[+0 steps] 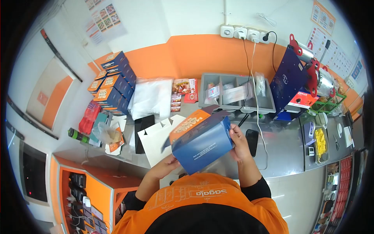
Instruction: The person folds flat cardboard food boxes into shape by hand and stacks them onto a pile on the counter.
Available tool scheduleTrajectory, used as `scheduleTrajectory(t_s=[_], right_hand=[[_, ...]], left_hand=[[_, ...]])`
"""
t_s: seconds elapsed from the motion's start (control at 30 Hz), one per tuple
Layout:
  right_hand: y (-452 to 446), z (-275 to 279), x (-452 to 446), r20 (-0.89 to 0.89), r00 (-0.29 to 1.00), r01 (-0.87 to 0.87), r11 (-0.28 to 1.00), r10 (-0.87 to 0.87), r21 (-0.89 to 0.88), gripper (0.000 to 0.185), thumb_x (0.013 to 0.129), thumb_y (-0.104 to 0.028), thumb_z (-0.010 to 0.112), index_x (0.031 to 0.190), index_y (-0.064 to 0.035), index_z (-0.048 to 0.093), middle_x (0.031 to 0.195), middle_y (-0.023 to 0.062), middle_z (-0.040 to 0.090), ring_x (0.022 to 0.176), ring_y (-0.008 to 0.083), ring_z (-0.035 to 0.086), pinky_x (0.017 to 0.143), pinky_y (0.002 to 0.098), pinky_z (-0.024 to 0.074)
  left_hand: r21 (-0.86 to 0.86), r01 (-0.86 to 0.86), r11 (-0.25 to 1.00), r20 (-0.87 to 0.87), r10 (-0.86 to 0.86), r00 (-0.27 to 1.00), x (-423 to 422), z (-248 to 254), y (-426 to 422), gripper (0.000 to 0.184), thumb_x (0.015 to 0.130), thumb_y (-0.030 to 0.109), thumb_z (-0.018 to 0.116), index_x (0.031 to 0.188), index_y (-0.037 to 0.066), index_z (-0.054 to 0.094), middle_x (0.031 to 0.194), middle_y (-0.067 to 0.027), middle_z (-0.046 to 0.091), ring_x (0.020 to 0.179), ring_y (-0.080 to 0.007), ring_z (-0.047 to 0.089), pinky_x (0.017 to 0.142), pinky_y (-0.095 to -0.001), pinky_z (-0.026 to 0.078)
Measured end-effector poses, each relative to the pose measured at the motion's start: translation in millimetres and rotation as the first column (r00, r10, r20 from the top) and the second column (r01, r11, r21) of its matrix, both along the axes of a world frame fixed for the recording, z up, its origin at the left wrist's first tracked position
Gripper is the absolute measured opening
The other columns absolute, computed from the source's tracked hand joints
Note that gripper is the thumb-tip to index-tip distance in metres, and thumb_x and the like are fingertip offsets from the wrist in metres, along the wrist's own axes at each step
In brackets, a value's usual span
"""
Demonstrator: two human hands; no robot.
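A blue and orange cardboard box (202,146) is held tilted in front of my body, its end flaps standing out. My left hand (166,165) grips its lower left end. My right hand (239,143) holds the right end, with the fingers at the edge of the blue side. Behind the box, to the left, lie flat cream card sheets (154,141) on the metal counter (276,142). The underside of the box is hidden.
Stacked blue and orange boxes (113,91) stand at the back left, beside clear plastic bags (151,95). A grey divided tray (233,105) sits behind the box. A black phone (252,142) and a white cable (261,136) lie on the right.
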State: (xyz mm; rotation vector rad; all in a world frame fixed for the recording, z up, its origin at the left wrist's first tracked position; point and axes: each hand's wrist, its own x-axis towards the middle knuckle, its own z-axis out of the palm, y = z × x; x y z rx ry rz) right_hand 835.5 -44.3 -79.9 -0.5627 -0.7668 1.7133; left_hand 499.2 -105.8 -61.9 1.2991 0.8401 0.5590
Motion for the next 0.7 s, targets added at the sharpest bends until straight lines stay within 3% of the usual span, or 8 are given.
scheduleTrajectory(t_s=[0.07,0.17,0.27,0.33,0.43,0.47,0.63,0.7], right_hand=[[-1.7,19.9,7.7,0.138,0.987,0.072,0.995,-0.081,0.071,0.021,0.102,-0.017,0.062,0.12,-0.0071,0.061,0.105,-0.0001,0.066,0.105,0.0075,0.058,0.088,0.0271,0.0487],[-11.1,54.6,9.9,0.651,0.716,-0.143,0.861,-0.251,0.489,0.018,0.098,-0.015,0.066,0.113,-0.0053,0.063,0.097,0.0034,0.066,0.097,0.0135,0.06,0.085,0.0318,0.0488],[-20.0,92.8,-21.1,0.75,0.531,-0.467,0.602,-0.395,0.648,0.024,0.088,-0.014,0.073,0.11,-0.0073,0.066,0.096,0.0065,0.064,0.097,0.0265,0.058,0.087,0.0386,0.0442],[-28.7,106.3,-42.5,0.768,0.475,-0.607,0.473,-0.43,0.639,0.03,0.084,-0.016,0.074,0.113,-0.0089,0.066,0.099,0.006,0.065,0.098,0.0281,0.057,0.09,0.0414,0.0426],[-28.5,108.5,-55.7,0.744,0.536,-0.651,0.367,-0.399,0.665,0.037,0.086,-0.015,0.073,0.121,-0.0078,0.064,0.103,0.0083,0.065,0.101,0.03,0.057,0.093,0.0412,0.0431],[-27.4,109.8,-56.6,0.733,0.558,-0.6,0.42,-0.389,0.68,0.039,0.088,-0.015,0.072,0.125,-0.0069,0.062,0.107,0.0095,0.064,0.103,0.0297,0.057,0.094,0.0405,0.0431],[-22.8,71.5,-43.0,0.463,0.869,-0.094,0.863,-0.172,0.496,0.044,0.097,-0.016,0.065,0.138,-0.005,0.055,0.128,0.0136,0.054,0.113,0.0267,0.055,0.102,0.0382,0.0422],[-24.3,61.0,-33.5,0.516,0.855,-0.242,0.921,0.053,0.305,0.043,0.099,-0.013,0.06,0.141,-0.0073,0.054,0.13,0.0117,0.053,0.116,0.0232,0.051,0.101,0.0358,0.0426]], left_hand=[[0.008,0.161,0.987,-0.591,-0.126,0.797,-11.9,3.1,0.5,0.059,0.104,0.029,0.058,0.15,-0.001,0.039,0.139,-0.0163,0.057,0.127,-0.0298,0.055,0.107,-0.0375,0.042],[-0.027,0.383,0.923,-0.71,-0.287,0.643,-27.9,63.4,-8.9,0.052,0.102,0.034,0.06,0.138,-0.003,0.053,0.126,-0.0205,0.063,0.116,-0.0358,0.061,0.101,-0.0406,0.047],[0.25,0.238,0.939,-0.111,-0.217,0.97,-2.2,133.2,-7.5,0.048,0.099,0.039,0.061,0.124,-0.003,0.063,0.115,-0.0221,0.066,0.108,-0.0362,0.064,0.096,-0.0412,0.05],[0.708,0.187,0.681,-0.36,0.119,0.925,44.6,162.3,-6.8,0.037,0.1,0.032,0.061,0.118,0.0,0.066,0.111,-0.0202,0.067,0.103,-0.0338,0.065,0.092,-0.0388,0.05],[0.442,0.522,0.729,-0.784,0.032,0.619,52.0,163.7,13.9,0.035,0.098,0.034,0.062,0.111,0.002,0.067,0.102,-0.0194,0.067,0.097,-0.0334,0.065,0.088,-0.0397,0.051],[0.164,0.601,0.782,-0.876,-0.164,0.453,47.6,156.6,21.1,0.036,0.097,0.036,0.062,0.109,0.002,0.067,0.099,-0.0195,0.067,0.096,-0.0338,0.065,0.086,-0.0408,0.052],[0.043,0.461,0.887,-0.575,-0.355,0.737,29.0,107.2,41.1,0.032,0.101,0.031,0.057,0.112,0.003,0.065,0.098,-0.0117,0.068,0.09,-0.0223,0.064,0.081,-0.035,0.05],[-0.01,0.408,0.913,-0.477,-0.363,0.8,27.9,92.9,42.7,0.032,0.104,0.031,0.054,0.114,0.003,0.065,0.096,-0.0075,0.068,0.087,-0.0157,0.061,0.079,-0.032,0.05]])
